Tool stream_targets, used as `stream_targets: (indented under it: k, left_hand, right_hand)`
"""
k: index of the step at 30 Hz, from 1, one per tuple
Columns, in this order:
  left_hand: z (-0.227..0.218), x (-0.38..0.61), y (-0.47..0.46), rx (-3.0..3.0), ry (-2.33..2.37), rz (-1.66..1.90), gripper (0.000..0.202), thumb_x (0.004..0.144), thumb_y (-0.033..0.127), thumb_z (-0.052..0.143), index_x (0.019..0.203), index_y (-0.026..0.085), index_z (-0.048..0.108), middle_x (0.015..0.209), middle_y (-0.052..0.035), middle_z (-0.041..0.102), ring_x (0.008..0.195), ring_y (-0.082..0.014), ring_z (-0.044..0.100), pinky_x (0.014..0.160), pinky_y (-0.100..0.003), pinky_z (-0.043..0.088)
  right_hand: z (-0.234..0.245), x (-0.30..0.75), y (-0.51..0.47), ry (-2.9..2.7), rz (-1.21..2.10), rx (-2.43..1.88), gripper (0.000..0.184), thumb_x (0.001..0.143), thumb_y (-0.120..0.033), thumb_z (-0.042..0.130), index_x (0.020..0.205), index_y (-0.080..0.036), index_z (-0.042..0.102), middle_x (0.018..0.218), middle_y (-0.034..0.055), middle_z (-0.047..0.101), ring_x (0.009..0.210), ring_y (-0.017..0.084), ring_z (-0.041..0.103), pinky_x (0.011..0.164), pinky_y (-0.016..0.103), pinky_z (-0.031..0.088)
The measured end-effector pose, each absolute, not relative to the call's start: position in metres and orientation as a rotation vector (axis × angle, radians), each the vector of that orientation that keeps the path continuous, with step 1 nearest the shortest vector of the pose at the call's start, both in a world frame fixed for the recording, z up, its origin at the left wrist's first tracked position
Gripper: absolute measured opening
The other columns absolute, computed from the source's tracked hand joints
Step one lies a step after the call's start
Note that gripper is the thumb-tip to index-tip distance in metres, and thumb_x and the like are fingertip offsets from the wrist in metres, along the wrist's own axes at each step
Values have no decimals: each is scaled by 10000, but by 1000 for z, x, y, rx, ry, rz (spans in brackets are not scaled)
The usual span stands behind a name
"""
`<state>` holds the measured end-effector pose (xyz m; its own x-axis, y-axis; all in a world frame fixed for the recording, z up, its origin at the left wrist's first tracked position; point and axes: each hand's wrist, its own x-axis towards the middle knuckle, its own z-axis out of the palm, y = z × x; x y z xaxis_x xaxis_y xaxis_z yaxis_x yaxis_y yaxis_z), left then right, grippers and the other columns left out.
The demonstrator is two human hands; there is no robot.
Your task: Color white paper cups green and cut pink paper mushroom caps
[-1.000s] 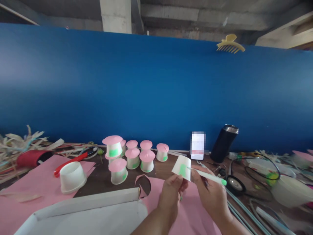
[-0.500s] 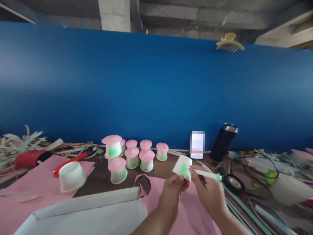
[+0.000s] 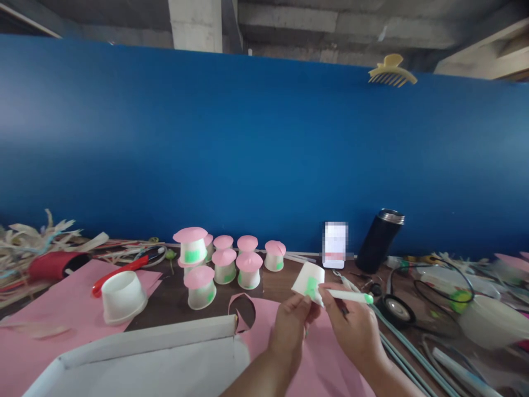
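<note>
My left hand (image 3: 290, 326) pinches a small white paper cup (image 3: 308, 279) with a green patch on its side, holding it tilted above the pink sheet. My right hand (image 3: 355, 327) grips a white marker with a green end (image 3: 349, 296); its tip rests on the cup's green patch. Behind them, several white cups topped with pink caps (image 3: 225, 260) stand in a cluster on the table.
A larger white cup (image 3: 123, 296) sits upside down on pink paper (image 3: 49, 317) at the left. A white cardboard box (image 3: 157, 361) lies near me. Red scissors (image 3: 119, 272), a black flask (image 3: 378, 240), cables and a tape roll (image 3: 397, 311) clutter the right.
The marker's green end has dropped and swung left, closer to the cup. The cup has tilted slightly in my left hand.
</note>
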<state>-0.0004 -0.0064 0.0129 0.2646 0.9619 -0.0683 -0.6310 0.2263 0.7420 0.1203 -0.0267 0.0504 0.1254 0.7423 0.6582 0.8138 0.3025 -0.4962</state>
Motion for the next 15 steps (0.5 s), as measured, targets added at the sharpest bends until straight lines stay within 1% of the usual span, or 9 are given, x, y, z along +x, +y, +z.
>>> stream_targets:
  k: [4,6,9,12,15]
  left_hand:
    - [17,-2,-8,581,521,1245,253,718,384,748,674,153,654,713,-27,593,766,-157,569,836,-305,446]
    - [18,-3,-9,515,496,1276,218,733,351,742,707,151,657,753,-26,600,795,-148,580,872,-306,455]
    - [17,-4,-8,371,452,1305,162,736,281,746,760,134,681,794,-35,626,809,-139,599,877,-292,484]
    - [17,-5,-5,268,416,1289,94,755,205,729,778,121,693,820,-48,654,824,-140,626,888,-292,513]
    - [19,-7,-3,206,415,1255,25,782,142,699,782,117,697,852,-59,679,848,-137,649,901,-280,529]
  right_hand:
    - [50,120,-31,-1512,-130,-1343,222,900,-382,527,970,-220,662,881,58,715,771,213,677,721,325,545]
    - [49,119,-33,-1468,-111,-1271,214,899,-349,542,1033,-221,650,879,58,705,730,197,665,673,313,545]
    - [48,116,-33,-1420,-35,-1196,224,898,-322,556,1086,-226,631,861,44,684,644,156,627,609,280,533]
    - [47,115,-30,-1291,80,-1238,232,909,-369,532,1077,-226,606,829,25,661,569,127,580,575,265,525]
    - [43,116,-24,-1121,249,-1303,279,905,-441,514,1079,-232,572,866,23,657,561,126,586,547,260,535]
